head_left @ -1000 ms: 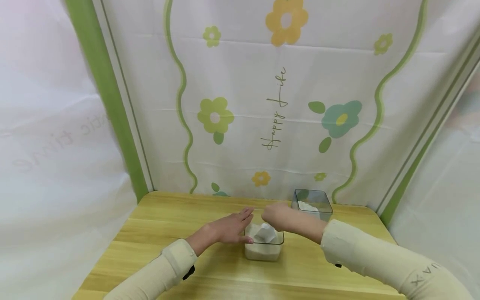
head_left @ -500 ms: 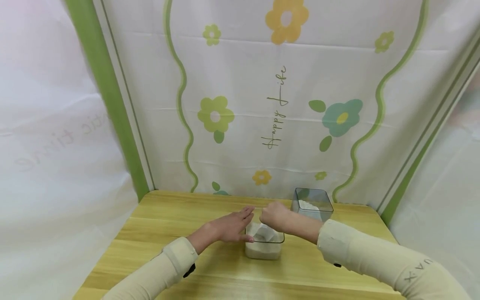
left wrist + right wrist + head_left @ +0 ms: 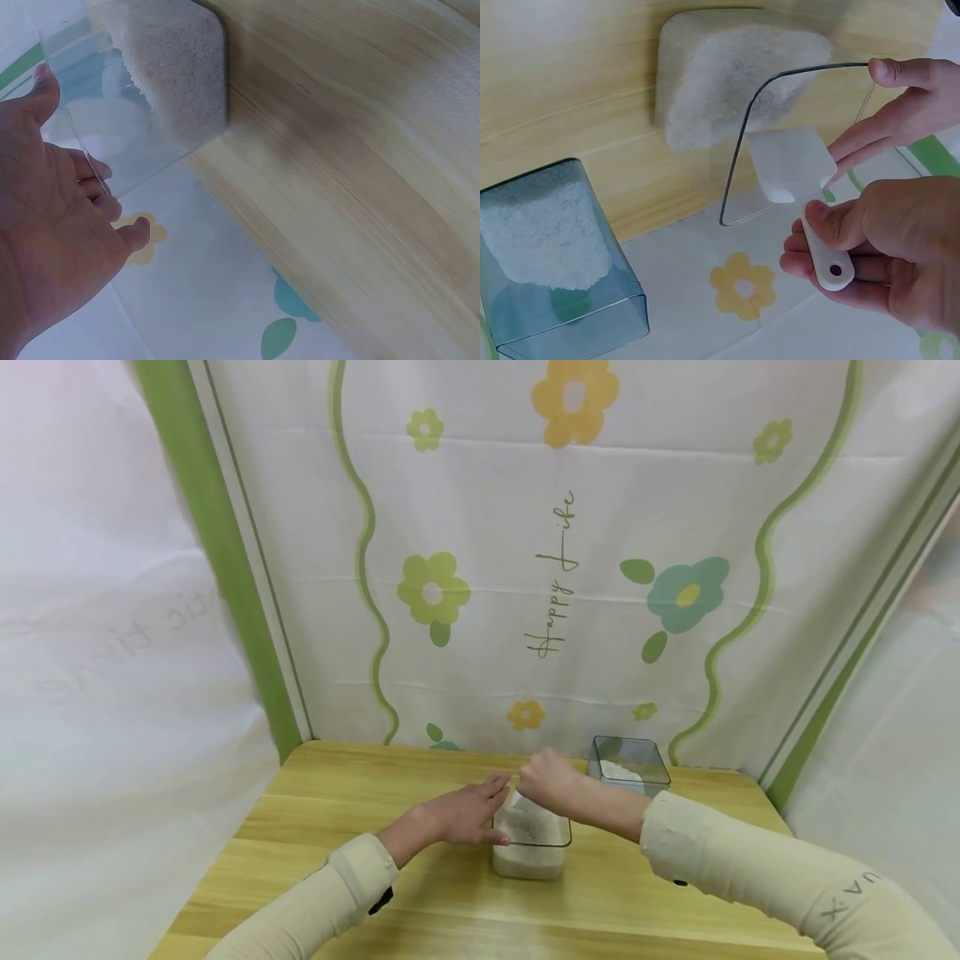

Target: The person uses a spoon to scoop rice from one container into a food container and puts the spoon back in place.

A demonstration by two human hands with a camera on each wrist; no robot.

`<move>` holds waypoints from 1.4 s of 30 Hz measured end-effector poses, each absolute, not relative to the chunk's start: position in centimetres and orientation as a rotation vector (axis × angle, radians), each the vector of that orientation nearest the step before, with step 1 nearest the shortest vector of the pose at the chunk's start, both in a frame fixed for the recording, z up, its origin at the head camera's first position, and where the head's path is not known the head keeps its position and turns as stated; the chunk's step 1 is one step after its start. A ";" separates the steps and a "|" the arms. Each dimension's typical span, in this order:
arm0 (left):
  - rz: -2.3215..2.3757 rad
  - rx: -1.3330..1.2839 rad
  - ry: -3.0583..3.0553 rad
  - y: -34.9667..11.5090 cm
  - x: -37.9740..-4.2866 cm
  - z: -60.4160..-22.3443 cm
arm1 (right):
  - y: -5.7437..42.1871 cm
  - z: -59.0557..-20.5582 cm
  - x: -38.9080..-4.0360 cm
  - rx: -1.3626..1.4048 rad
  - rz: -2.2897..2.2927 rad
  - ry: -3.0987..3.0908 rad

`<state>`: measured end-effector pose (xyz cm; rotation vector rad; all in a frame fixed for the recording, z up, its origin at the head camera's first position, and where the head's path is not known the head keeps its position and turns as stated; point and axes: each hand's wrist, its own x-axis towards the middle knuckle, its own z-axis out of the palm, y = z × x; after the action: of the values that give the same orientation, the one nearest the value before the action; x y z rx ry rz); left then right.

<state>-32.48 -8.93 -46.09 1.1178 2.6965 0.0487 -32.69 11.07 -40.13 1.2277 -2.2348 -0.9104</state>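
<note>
A clear square container with a dark rim (image 3: 536, 845) stands on the table, partly filled with off-white grains (image 3: 705, 82) that look like rice. Along its left side my left hand (image 3: 465, 814) holds the rim, thumb hooked at the near corner and fingertips over the edge. My right hand (image 3: 551, 779) grips the handle of a small white scoop (image 3: 791, 161), thumb on top and fingers curled beneath. The scoop's blade is tilted inside the container's mouth, above the grains. In the head view my right fist hides the scoop's handle.
A blue-tinted clear container (image 3: 656, 783) with white grains stands behind and to the right, close to my right forearm. The wooden table (image 3: 360, 777) ends at a flower-printed curtain (image 3: 480, 643), with more curtain on both sides.
The scoop has gone from lying low in the grains to a raised, tilted position near the container's far side. My right hand has risen slightly; my left hand keeps its place.
</note>
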 end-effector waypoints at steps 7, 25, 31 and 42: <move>0.064 1.128 2.696 -8.8 -32.4 -46.1 | 10.4 -41.8 -33.2 1.243 -0.907 -2.190; -0.036 1.078 2.723 -8.7 -32.0 -45.4 | 11.6 -42.0 -34.7 1.518 -0.759 -2.618; -0.072 1.091 2.721 -8.6 -31.9 -45.7 | 12.0 -41.4 -35.1 1.572 -0.363 -2.992; -0.079 1.067 2.724 -8.3 -32.0 -45.6 | 12.7 -42.5 -36.1 1.483 0.179 -3.251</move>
<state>-31.98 -8.34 -45.55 1.0672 2.7238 -0.0791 -36.13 12.66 -42.48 1.4831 -3.2513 0.1788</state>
